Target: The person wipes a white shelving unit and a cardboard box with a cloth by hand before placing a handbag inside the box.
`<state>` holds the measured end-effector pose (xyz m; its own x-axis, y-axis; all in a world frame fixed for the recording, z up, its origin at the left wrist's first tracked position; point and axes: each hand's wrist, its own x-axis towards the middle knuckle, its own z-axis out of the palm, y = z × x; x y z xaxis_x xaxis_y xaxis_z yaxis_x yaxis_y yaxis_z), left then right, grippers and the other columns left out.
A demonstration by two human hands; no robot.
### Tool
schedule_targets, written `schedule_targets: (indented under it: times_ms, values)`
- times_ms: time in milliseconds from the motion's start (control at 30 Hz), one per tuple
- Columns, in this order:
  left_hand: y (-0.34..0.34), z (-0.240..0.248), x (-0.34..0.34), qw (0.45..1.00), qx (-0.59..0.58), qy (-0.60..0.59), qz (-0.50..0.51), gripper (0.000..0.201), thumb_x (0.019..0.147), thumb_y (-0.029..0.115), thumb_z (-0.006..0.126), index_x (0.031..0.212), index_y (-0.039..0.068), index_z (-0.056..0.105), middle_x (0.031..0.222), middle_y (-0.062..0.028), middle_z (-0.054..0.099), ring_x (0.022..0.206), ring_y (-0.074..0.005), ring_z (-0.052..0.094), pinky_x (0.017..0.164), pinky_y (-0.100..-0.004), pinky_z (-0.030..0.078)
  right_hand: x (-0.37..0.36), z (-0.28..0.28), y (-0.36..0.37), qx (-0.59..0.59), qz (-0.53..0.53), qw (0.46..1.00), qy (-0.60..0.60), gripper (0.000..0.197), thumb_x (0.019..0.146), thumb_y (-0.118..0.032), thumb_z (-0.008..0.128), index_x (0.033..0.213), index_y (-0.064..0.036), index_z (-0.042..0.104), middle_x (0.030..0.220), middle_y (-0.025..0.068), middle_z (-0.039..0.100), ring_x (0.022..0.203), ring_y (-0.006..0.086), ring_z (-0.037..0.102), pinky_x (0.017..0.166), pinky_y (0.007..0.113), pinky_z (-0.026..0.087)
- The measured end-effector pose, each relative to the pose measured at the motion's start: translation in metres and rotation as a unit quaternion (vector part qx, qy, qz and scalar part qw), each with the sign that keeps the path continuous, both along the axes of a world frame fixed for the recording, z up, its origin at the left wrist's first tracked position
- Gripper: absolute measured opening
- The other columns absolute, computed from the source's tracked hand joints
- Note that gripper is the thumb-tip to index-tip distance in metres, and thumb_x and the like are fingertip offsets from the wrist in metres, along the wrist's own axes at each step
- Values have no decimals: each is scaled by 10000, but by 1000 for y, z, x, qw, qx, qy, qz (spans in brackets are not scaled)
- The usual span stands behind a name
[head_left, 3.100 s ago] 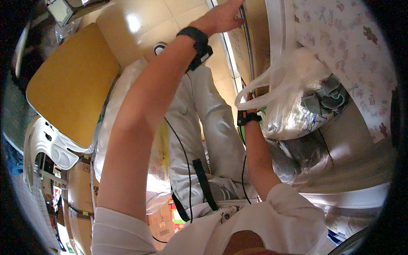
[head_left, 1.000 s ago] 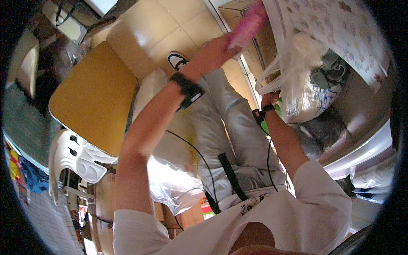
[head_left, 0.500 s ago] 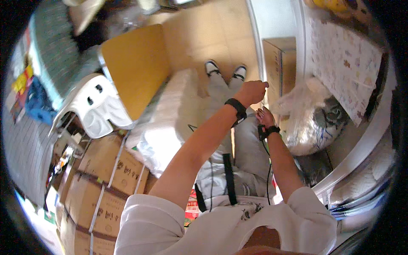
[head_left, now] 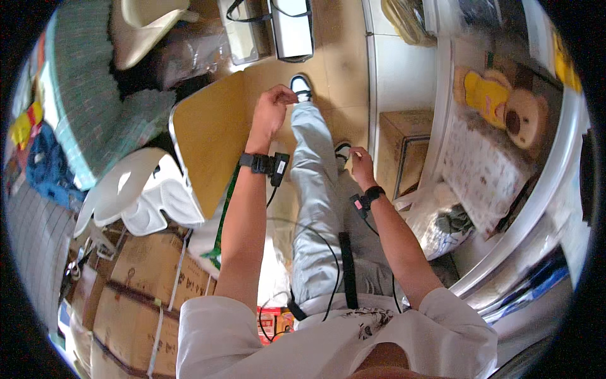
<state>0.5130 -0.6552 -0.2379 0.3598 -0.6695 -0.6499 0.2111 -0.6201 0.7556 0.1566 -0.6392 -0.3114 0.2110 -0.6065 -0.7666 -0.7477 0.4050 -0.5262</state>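
My left hand [head_left: 273,114] is out ahead over the tan floor, beside the edge of a yellow-brown board [head_left: 211,136]. Its fingers are bent together, and the palm side is hidden. Lower and to the right, my right hand [head_left: 361,165] has its fingers curled in near my shoe. A small pale patch shows at its fingertips, too small to name. Each wrist wears a black strap with a small cabled box, the left box [head_left: 278,169] being the larger in view. Neither hand visibly touches anything around it.
White moulded plastic seat [head_left: 148,208] and strapped cardboard cartons [head_left: 136,316] crowd the left. Right: a brown carton [head_left: 407,148], a clear bag [head_left: 435,230] and a plush bear [head_left: 527,120] behind a white frame. A white box with black handles [head_left: 292,31] lies ahead.
My left hand has swung left and forward, away from my right hand, which has drifted left. One foot has stepped forward. The white box ahead and the bear have come into fuller view.
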Motion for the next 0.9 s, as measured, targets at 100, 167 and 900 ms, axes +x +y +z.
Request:
schedule_targets:
  times_ms: [100, 167, 900]
  values:
    - [-7, -49, 17, 999, 1, -23, 29, 294, 859, -46, 412, 1070, -43, 618, 1044, -213, 683, 975, -280, 683, 868, -354, 518, 39, -5, -30, 52, -86, 993, 60, 253, 941, -65, 551, 1192, -40, 547, 1022, 143, 646, 951, 221, 627, 807, 329, 487]
    - [-5, -79, 35, 991, -23, -130, 34, 327, 880, 40, 475, 1187, -28, 564, 1158, -245, 642, 1056, -347, 648, 905, -397, 499, 85, 8, -58, 135, -120, 979, 94, 301, 925, -60, 570, 1223, -52, 532, 990, 137, 639, 932, 232, 619, 805, 340, 490]
    - [-134, -165, 97, 889, 213, -290, -283, 381, 867, 329, 555, 911, -8, 727, 992, -295, 670, 960, -414, 670, 867, -464, 541, 290, -103, -260, -176, 282, 938, 102, 619, 996, -483, 361, 879, 20, 702, 908, 287, 662, 877, 475, 637, 843, 539, 499]
